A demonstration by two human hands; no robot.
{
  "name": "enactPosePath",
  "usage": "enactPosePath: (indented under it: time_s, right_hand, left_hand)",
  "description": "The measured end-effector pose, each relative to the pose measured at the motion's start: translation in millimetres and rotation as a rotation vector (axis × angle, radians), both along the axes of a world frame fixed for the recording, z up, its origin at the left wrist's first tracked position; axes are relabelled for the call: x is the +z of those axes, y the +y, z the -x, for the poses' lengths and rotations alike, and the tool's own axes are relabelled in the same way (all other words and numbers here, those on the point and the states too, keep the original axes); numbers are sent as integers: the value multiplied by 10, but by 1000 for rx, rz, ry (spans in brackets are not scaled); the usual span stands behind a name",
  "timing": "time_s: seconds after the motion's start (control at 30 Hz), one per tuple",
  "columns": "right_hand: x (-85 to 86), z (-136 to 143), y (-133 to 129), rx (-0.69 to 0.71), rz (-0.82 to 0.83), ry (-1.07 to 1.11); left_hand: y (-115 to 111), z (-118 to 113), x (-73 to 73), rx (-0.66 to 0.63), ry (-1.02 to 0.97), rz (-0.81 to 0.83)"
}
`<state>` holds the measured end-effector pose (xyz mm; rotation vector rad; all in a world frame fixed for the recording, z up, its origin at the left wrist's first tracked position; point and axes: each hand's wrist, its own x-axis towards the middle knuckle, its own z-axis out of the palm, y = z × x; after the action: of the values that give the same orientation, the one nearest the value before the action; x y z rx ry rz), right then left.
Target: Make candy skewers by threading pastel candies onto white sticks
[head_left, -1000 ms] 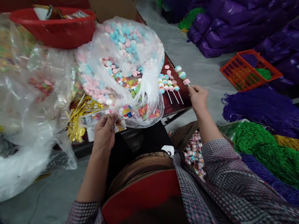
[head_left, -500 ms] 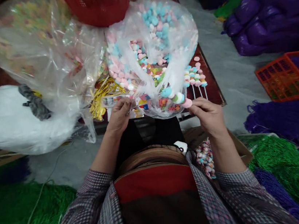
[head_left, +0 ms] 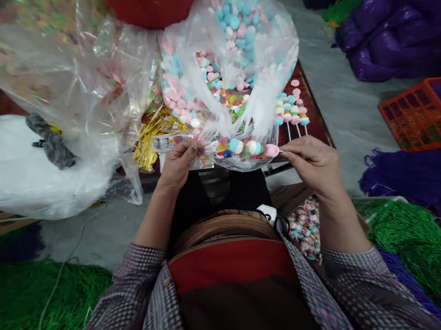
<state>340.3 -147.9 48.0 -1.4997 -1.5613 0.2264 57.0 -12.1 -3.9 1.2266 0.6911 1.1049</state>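
Note:
My right hand pinches the stick of a marshmallow skewer, which lies roughly level with pink, white, blue and green pieces on it. My left hand is closed on the edge of a small clear printed wrapper. The skewer's far end meets the wrapper; whether it is inside, I cannot tell. Just behind, an open plastic bag of marshmallows stands on the table. A few finished skewers lie to its right. Gold twist ties sit beyond my left hand.
A large clear bag of coloured candy and a white plastic bundle fill the left side. A red basket is at the back. An orange crate stands on the floor, right. Beside my lap, a box holds wrapped candy.
My right hand has moved slightly right and the skewer has turned from slanting to nearly level, its end now at the wrapper. The view has shifted a little.

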Motion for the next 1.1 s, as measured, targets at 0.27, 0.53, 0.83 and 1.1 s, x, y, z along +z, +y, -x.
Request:
enactPosePath:
  time_s: [0.27, 0.53, 0.83, 1.1]
  right_hand:
    - [-5, 0, -14, -25, 45, -89]
    - [-140, 42, -58, 19, 96, -84]
    - [-317, 194, -68, 0, 129, 154]
    - [-408, 356, -98, -31, 172, 376]
  left_hand:
    - [-13, 19, 128, -89, 185, -129]
    - [-76, 7, 284, -56, 383, -295]
    - [-174, -52, 474, -293, 73, 130]
    - [-185, -174, 449, -436, -229, 299]
